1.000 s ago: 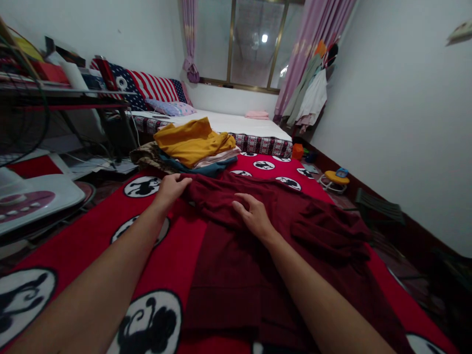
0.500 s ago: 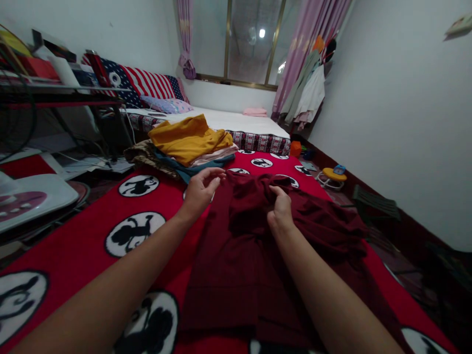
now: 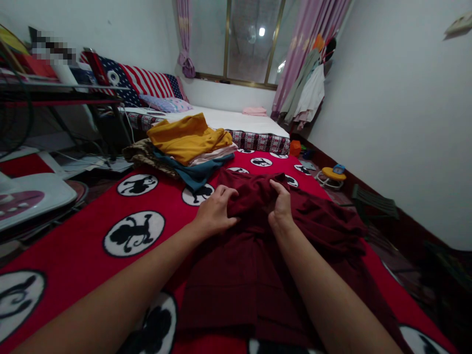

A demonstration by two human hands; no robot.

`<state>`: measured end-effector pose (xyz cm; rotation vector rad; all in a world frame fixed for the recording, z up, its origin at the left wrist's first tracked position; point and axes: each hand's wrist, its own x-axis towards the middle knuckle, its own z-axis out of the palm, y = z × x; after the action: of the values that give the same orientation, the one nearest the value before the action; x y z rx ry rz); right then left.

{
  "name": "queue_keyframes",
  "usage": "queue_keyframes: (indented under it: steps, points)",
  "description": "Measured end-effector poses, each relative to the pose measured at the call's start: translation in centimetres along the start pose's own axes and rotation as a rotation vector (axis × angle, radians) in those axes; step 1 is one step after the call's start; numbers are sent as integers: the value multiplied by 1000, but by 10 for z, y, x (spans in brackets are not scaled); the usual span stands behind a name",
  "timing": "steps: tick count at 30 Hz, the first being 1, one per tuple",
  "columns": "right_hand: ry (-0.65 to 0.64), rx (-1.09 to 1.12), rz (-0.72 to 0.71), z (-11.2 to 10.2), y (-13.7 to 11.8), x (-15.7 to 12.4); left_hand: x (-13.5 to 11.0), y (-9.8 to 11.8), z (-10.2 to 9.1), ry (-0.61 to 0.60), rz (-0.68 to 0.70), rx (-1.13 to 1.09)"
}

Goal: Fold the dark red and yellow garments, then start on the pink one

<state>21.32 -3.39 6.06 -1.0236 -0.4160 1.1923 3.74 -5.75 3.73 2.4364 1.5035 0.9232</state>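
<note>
A dark red garment (image 3: 228, 290) lies spread over the red blanket, with its upper part bunched into folds; I cannot tell its exact kind. My left hand (image 3: 218, 211) curls round the left side of the bunched cloth, thumb below and fingers above. On the other side of the folds, my right hand (image 3: 282, 204) is closed on the same cloth, its thumb pointing up along the edge. Most of the right fingers are hidden under the fabric.
The red blanket (image 3: 88, 275) has white ovals with black monkey figures. Beyond my left hand sits a clothes pile topped by a mustard garment (image 3: 191, 137). A bed (image 3: 221, 118) stands at the back, a cluttered desk (image 3: 55, 93) at left, a yellow stool (image 3: 332, 173) at right.
My left hand has come down and towards me from the garment's far left corner onto the bunched folds, closing round them. My right hand has hardly moved.
</note>
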Motion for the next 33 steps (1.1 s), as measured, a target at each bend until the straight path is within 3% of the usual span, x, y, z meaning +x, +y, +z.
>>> queue_keyframes:
  steps: [8, 12, 16, 18, 22, 24, 27, 30, 33]
  points:
    - [150, -307, -260, -21, -4, 32, -3, 1, -7, 72, 48, 117]
    - [84, -423, -376, -28, -16, 42, -1, 4, -16, -4, 60, 181]
    - [-52, -931, -320, -42, -39, 46, 1, 7, -23, -247, 9, 175]
    - [-39, -1251, -352, -49, -51, 44, 3, 6, -23, -312, -33, 92]
    - [125, -1736, -615, -46, -59, 30, 6, 2, -15, -156, -78, 8]
    - [87, -1722, -770, -38, -52, 23, 6, 1, -9, -83, -45, -22]
    - [-109, -1593, -876, -25, -29, 18, 4, -1, 0, -87, 18, -75]
    - [-241, -1528, -794, -17, -2, 19, 0, -1, 9, -127, 23, -86]
    - [-260, -1569, -700, -12, 16, 23, -4, 0, 16, -116, -8, -83]
